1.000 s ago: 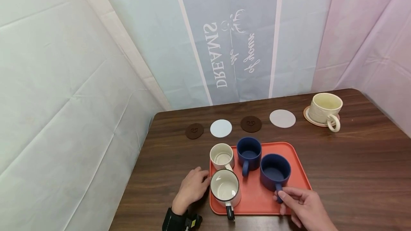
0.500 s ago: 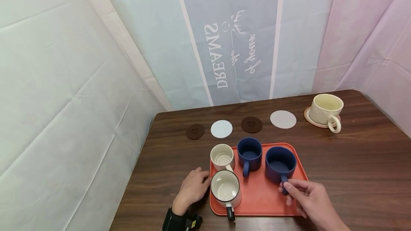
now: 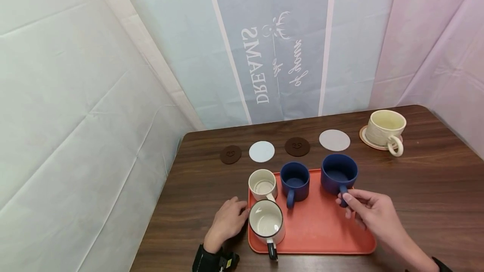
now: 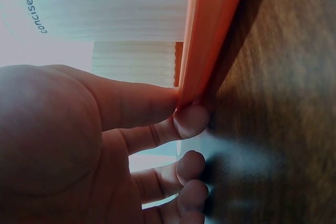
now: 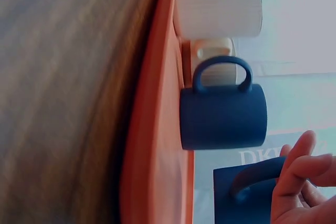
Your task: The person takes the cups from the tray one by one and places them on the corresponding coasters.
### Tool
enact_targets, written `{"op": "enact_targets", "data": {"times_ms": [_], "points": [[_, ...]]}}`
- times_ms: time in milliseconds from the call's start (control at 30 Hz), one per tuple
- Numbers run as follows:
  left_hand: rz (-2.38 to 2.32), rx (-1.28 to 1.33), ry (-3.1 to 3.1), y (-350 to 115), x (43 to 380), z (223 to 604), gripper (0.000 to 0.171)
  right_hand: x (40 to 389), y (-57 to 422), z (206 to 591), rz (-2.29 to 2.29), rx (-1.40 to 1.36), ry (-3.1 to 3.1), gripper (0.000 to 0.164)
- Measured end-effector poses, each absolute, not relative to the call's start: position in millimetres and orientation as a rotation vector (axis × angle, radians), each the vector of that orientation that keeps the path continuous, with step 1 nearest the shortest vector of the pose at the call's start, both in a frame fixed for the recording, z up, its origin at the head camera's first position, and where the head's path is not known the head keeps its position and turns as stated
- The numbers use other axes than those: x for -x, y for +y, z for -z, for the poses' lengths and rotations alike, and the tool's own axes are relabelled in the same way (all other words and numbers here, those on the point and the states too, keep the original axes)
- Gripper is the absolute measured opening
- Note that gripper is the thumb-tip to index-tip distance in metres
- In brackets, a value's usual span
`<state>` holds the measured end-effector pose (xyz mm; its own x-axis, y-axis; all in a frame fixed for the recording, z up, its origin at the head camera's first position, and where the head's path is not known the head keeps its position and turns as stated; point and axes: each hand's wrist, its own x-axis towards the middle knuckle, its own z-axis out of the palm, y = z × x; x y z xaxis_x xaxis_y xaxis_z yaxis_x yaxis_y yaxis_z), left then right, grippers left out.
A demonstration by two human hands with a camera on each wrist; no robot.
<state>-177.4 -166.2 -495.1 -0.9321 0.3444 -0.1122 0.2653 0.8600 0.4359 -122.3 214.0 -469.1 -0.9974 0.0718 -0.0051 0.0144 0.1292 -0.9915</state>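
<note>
My right hand (image 3: 372, 211) pinches the handle of a wide dark blue mug (image 3: 338, 173) between thumb and fingers. In the right wrist view, that blue mug (image 5: 241, 205) hangs upright a little above the red tray (image 3: 321, 230). Thumb and index finger of my left hand (image 3: 228, 218) grip the tray's left rim (image 4: 195, 51). On the tray stand a second blue mug (image 3: 295, 184), a small cream mug (image 3: 262, 184) and a white mug with black rim and handle (image 3: 266, 221). Both white mugs are close beside my left hand.
Behind the tray lies a row of coasters: a dark brown one (image 3: 230, 154), a white one (image 3: 261, 151), another brown one (image 3: 297, 147) and a pale one (image 3: 334, 140). At the back right, a cream cup (image 3: 385, 127) sits on a coaster. A printed curtain (image 3: 280, 74) hangs behind the table.
My right hand has carried the wide blue mug away from me and to the right, to the tray's back right corner. My left hand stays at the tray rim.
</note>
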Motion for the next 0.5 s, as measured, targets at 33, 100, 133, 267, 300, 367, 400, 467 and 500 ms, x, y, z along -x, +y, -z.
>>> {"op": "enact_targets", "data": {"times_ms": [33, 100, 133, 267, 300, 367, 400, 467, 500], "points": [[-0.629, -0.473, 2.849, -166, 177, 495, 0.021, 124, 215, 469, -2.041, 0.073, -2.317, 0.027], [-0.632, -0.477, 2.851, -166, 177, 495, 0.021, 128, 218, 468, -2.030, 0.047, -2.305, 0.027], [-0.633, -0.479, 2.851, -166, 177, 495, 0.021, 130, 218, 468, -2.023, 0.035, -2.301, 0.027], [-0.636, -0.479, 2.850, -166, 177, 495, 0.020, 138, 220, 468, -2.019, 0.005, -2.282, 0.027], [-0.635, -0.480, 2.848, -166, 177, 495, 0.019, 140, 221, 468, -2.018, 0.006, -2.283, 0.028], [-0.632, -0.483, 2.845, -166, 177, 495, 0.020, 144, 222, 466, -2.021, 0.019, -2.292, 0.029], [-0.631, -0.482, 2.843, -167, 177, 495, 0.020, 147, 222, 466, -2.018, 0.025, -2.302, 0.030], [-0.629, -0.484, 2.844, -167, 178, 495, 0.020, 152, 223, 465, -2.018, 0.037, -2.318, 0.032], [-0.629, -0.482, 2.844, -167, 178, 495, 0.020, 154, 224, 464, -2.026, 0.040, -2.322, 0.033]]}}
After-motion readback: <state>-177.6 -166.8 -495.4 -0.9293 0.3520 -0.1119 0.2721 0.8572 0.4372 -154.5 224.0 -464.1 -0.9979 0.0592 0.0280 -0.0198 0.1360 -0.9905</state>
